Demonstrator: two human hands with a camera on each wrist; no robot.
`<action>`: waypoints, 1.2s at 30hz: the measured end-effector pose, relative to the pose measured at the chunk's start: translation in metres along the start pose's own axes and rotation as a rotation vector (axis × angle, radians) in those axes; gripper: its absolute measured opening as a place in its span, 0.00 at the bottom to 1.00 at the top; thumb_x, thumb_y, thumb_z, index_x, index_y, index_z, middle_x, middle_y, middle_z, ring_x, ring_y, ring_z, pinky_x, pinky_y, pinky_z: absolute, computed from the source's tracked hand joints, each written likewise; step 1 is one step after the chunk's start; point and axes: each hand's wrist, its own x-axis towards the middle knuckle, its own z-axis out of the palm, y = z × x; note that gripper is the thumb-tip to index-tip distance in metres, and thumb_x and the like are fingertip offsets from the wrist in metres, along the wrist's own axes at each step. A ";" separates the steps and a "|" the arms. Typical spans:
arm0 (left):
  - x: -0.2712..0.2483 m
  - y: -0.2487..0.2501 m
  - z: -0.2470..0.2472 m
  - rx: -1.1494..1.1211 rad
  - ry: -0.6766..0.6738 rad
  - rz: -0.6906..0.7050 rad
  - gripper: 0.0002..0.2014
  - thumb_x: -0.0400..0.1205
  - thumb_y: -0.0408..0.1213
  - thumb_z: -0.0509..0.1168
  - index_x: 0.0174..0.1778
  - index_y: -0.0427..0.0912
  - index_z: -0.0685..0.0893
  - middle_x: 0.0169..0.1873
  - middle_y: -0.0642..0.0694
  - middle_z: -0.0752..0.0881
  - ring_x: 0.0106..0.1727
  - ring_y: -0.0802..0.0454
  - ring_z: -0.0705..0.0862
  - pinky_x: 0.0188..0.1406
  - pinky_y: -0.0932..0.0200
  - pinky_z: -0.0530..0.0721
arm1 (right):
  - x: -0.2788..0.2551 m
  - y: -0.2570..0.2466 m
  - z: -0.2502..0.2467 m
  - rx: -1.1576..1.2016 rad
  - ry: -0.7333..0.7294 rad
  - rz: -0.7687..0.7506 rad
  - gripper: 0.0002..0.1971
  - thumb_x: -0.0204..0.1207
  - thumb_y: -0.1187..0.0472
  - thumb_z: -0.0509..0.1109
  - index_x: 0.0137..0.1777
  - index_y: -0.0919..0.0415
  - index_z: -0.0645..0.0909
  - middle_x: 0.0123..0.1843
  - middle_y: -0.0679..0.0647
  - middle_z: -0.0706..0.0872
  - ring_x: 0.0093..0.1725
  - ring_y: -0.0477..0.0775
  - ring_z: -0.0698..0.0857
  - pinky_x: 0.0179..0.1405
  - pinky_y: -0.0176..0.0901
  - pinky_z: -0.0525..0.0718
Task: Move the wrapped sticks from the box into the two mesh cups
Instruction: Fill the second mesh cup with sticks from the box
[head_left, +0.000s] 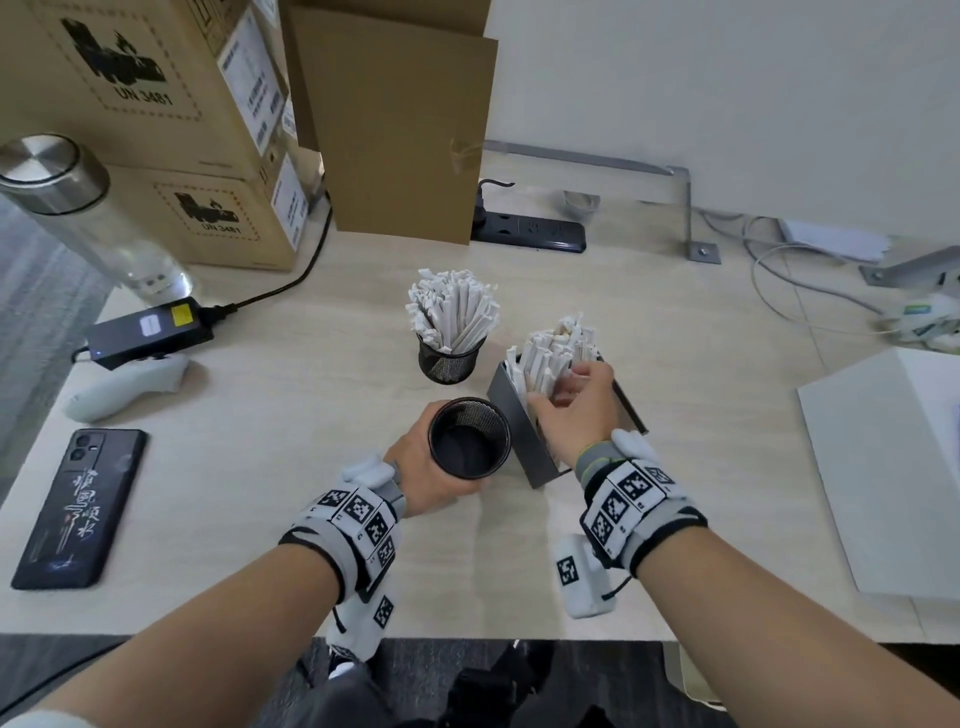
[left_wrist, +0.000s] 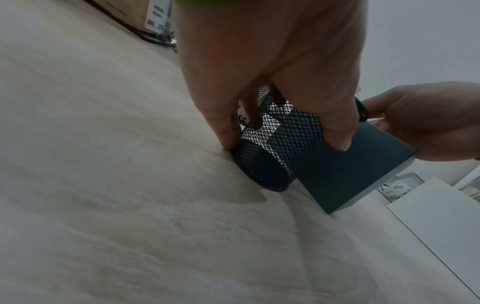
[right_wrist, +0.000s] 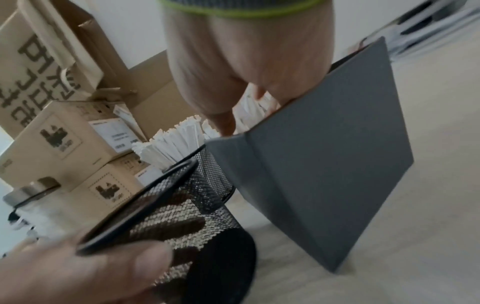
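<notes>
An empty black mesh cup sits near the table's front, and my left hand grips its side. Right beside it stands the grey box, still holding many white wrapped sticks. My right hand reaches into the box, its fingers curled round a bunch of these sticks. Behind the empty cup stands a second mesh cup, packed with wrapped sticks.
Cardboard boxes and a brown paper bag line the back left, with a power strip beside them. A bottle, charger, controller and phone lie left. A white box stands right.
</notes>
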 end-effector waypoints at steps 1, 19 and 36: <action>-0.001 -0.001 0.002 0.001 0.005 -0.003 0.41 0.58 0.44 0.84 0.61 0.71 0.69 0.57 0.68 0.81 0.56 0.78 0.78 0.51 0.82 0.71 | 0.002 -0.001 0.002 -0.021 -0.062 0.019 0.24 0.70 0.59 0.77 0.63 0.56 0.71 0.50 0.49 0.84 0.47 0.52 0.85 0.51 0.42 0.82; -0.003 0.007 0.009 0.044 0.043 -0.011 0.43 0.60 0.44 0.84 0.69 0.59 0.70 0.59 0.61 0.82 0.59 0.61 0.81 0.51 0.78 0.71 | 0.018 -0.002 0.011 -0.112 -0.334 0.221 0.19 0.73 0.53 0.70 0.63 0.54 0.78 0.55 0.52 0.86 0.54 0.58 0.85 0.59 0.50 0.83; -0.007 0.028 0.009 0.012 0.045 0.047 0.41 0.59 0.42 0.86 0.65 0.59 0.71 0.55 0.63 0.82 0.56 0.65 0.79 0.48 0.86 0.68 | 0.017 0.001 -0.005 -0.148 -0.264 0.160 0.09 0.72 0.51 0.71 0.50 0.52 0.84 0.48 0.53 0.89 0.53 0.59 0.87 0.60 0.45 0.82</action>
